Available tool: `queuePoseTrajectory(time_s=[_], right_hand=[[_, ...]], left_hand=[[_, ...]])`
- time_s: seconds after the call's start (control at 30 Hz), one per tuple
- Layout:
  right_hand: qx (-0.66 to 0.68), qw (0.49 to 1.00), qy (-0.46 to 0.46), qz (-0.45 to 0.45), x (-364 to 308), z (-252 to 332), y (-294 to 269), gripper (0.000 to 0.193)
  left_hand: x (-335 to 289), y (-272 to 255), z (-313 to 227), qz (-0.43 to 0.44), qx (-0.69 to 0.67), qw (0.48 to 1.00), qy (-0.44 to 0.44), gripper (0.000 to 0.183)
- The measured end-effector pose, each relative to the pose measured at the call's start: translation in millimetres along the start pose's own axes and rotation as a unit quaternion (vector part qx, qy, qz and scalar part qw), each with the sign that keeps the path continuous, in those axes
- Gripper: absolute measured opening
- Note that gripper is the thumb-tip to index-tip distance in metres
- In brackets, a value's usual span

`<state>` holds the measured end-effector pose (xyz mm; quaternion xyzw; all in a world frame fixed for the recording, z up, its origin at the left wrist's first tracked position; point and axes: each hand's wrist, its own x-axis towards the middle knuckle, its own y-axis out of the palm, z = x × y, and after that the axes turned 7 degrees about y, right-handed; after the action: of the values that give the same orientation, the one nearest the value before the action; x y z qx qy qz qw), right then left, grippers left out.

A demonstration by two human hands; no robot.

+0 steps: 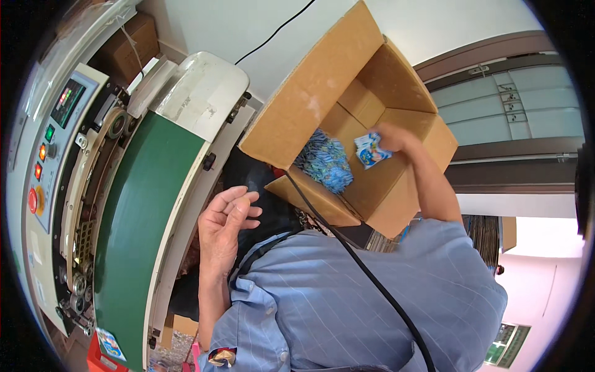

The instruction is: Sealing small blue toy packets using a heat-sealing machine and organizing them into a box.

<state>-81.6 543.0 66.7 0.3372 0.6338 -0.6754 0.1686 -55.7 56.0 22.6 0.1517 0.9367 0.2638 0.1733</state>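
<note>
My right hand (395,137) reaches into an open cardboard box (390,80) and grips a small stack of blue and white printed packets (370,150). Beside it in the box lies a heap of similar blue packets (326,162), packed close together. My left hand (224,226) is raised outside the box, between it and the green conveyor belt. Its fingers are loosely bent, with gaps between the tips, and no object shows in them. One blue printed packet (110,344) lies at the near end of the green belt (145,192).
To the left stands a belt machine with a control panel (54,146) of lit buttons and a white cover (201,93). A black cable (365,266) runs across in front of my shirt. A red bin (102,359) stands below the belt's near end.
</note>
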Motion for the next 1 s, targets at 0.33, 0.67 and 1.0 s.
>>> queuePoseTrajectory(time_s=[0.33, 0.67, 1.0], right_hand=[[-0.017, 0.922, -0.385, 0.042, -114, 253, -143, 0.063], [0.4, 0.774, -0.478, 0.113, -41, 359, -91, 0.053], [0.482, 0.732, -0.446, 0.181, -24, 413, -4, 0.034]], left_hand=[[45, 43, -68, 0.146, 0.159, 0.967, 0.133, 0.09], [6, -18, -51, -0.127, -0.172, 0.942, 0.26, 0.053], [3, -40, -47, -0.274, -0.182, 0.885, 0.331, 0.046]])
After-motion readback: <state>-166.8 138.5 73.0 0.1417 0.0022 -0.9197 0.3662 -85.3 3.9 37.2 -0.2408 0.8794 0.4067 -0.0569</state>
